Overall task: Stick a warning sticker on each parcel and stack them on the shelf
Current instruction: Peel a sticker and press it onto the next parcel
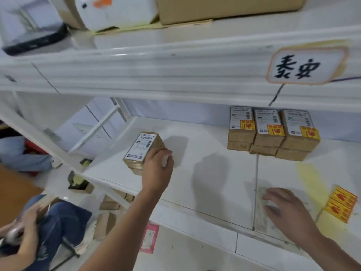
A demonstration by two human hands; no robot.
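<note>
Left hand around parcel (arm outstretched)

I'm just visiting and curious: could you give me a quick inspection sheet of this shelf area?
Surface: white shelf, mostly bare.
Job's things: stickered parcels stacked at the back right; unstickered parcel; sticker sheet at the right edge.
Clutter: yellowish backing strip.
Hands: left hand grips the unstickered parcel; right hand open, palm down near the stickers.
Cables: nothing seen.
Surroundings: cardboard box above; seated person lower left.
</note>
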